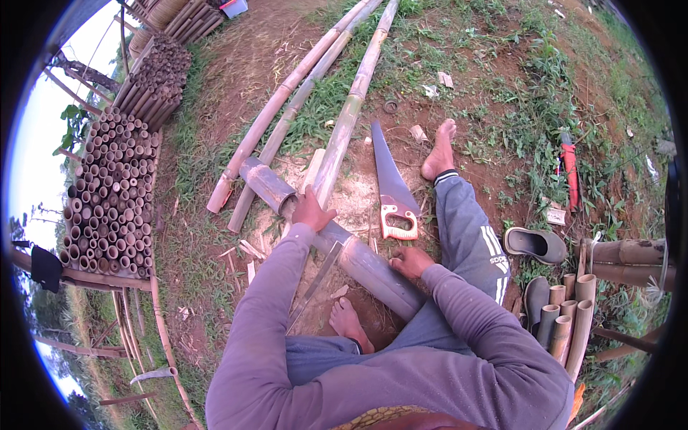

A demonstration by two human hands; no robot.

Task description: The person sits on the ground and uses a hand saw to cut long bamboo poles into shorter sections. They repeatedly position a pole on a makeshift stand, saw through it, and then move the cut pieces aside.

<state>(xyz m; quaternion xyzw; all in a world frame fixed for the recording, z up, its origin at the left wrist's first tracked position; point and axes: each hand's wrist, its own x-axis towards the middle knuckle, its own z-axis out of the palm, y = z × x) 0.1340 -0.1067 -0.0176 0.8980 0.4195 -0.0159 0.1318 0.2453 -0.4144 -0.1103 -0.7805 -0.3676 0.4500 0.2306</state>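
Note:
A thick grey bamboo tube [380,271] slants across in front of me, its near end by my right thigh. My left hand [313,211] lies over its far part with thumb and fingers spread, pressing on it. Beyond that hand is a short bamboo section [268,185] with an open end. My right hand [411,262] is curled beside the tube's right side; its fingertips are partly hidden, so I cannot make out anything in them. Against the tube leans a long, thin, dark blade-like strip [315,288], between my left forearm and the tube.
A handsaw [395,188] with a pale handle lies on sawdust ahead. Long bamboo poles [351,107] stretch away from me. Stacked cut tubes [111,201] fill a rack at left. At right are a dark clog [536,245], upright bamboo pieces [562,337] and a red-wrapped object [570,172].

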